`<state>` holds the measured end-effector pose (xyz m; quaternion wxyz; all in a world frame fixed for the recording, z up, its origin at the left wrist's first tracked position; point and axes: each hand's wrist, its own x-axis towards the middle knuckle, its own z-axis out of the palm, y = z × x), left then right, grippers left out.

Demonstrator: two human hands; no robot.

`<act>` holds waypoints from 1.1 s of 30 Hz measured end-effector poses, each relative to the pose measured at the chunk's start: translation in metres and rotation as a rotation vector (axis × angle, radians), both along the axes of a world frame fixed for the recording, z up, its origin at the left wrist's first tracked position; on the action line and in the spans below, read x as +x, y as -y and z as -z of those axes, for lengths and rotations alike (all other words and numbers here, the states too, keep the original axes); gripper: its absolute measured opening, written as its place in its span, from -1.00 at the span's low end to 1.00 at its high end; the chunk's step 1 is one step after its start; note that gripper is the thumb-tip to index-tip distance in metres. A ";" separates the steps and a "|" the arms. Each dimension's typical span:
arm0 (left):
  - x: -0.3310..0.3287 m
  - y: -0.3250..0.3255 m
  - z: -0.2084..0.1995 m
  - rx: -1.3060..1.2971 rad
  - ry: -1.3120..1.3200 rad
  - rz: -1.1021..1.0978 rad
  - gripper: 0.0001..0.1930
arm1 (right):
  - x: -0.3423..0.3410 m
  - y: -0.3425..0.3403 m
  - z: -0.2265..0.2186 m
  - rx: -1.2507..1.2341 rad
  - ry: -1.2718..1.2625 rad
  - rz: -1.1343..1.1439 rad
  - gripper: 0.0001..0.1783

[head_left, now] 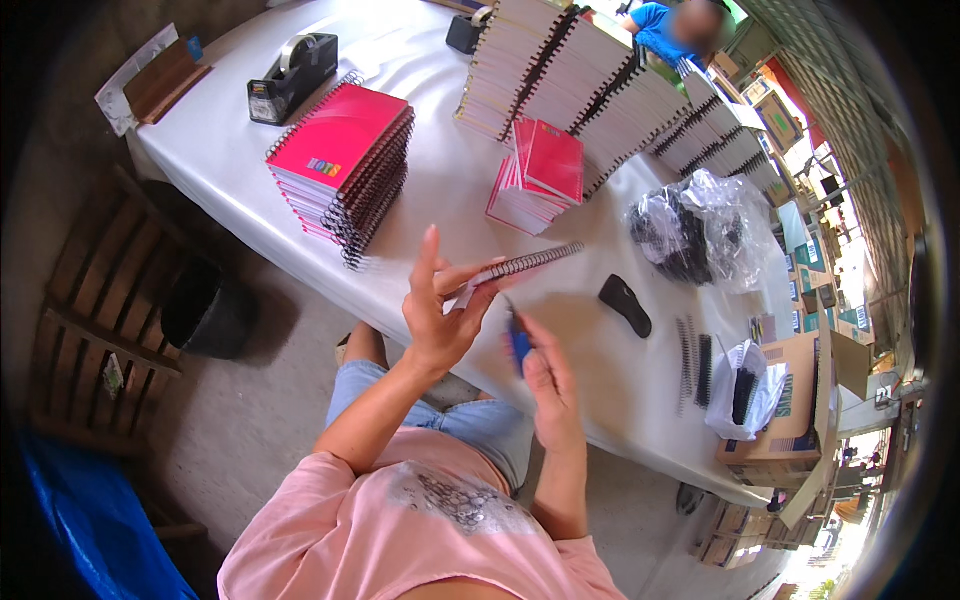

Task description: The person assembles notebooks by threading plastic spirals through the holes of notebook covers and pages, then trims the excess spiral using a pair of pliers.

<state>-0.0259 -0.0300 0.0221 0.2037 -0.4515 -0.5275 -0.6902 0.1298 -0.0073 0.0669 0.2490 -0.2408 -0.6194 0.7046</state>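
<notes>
Above the table's near edge, my left hand (438, 325) grips a thin spiral notebook (525, 264) by its lower end, index finger raised. The notebook is tilted, and its dark wire coil faces up. Just below it, my right hand (553, 385) is closed around a blue-handled hand tool (519, 342). Motion blurs the tool; it looks like pliers, with the tip close to the notebook's lower end. Beyond my left hand stands a tall stack of red spiral notebooks (340, 140). A smaller pile of red booklets (550, 165) lies farther to the right.
On the white-covered table (440, 180) are a tape dispenser (292, 80), large coil-bound stacks (570, 75), a plastic bag of black coils (690, 235), a black object (626, 306) and loose coils (704, 370). A cardboard box (780, 445) stands right. Someone in blue (660, 35) is beyond.
</notes>
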 end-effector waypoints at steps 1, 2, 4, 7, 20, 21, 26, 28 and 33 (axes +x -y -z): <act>0.004 -0.002 -0.002 0.068 0.277 0.123 -0.16 | 0.004 -0.005 0.005 0.448 0.163 0.147 -0.59; 0.004 -0.002 -0.005 0.143 0.557 0.245 -0.19 | 0.014 -0.012 0.009 0.479 0.179 0.202 -0.58; -0.001 0.002 -0.014 0.103 0.588 0.269 -0.23 | 0.046 -0.026 0.019 0.662 0.444 0.326 -0.59; -0.005 0.010 -0.022 0.058 0.668 0.307 -0.43 | 0.076 -0.033 0.045 0.802 0.958 0.403 -0.55; -0.054 0.077 -0.083 0.092 0.266 0.288 -0.63 | -0.092 -0.046 -0.052 0.340 -0.431 0.215 -0.49; -0.065 0.085 -0.089 -0.005 0.094 0.096 -0.59 | -0.111 -0.052 -0.060 0.250 -0.499 0.175 -0.49; -0.107 0.103 -0.104 0.071 0.283 -0.203 -0.42 | -0.183 -0.082 -0.118 -0.110 -0.777 -0.006 -0.50; -0.122 0.098 -0.090 0.082 0.322 -0.194 -0.41 | -0.209 -0.094 -0.131 -0.037 -0.813 -0.098 -0.50; -0.142 0.082 -0.059 -0.033 0.566 -0.089 -0.36 | -0.266 -0.045 -0.150 1.348 -0.139 -0.523 -0.45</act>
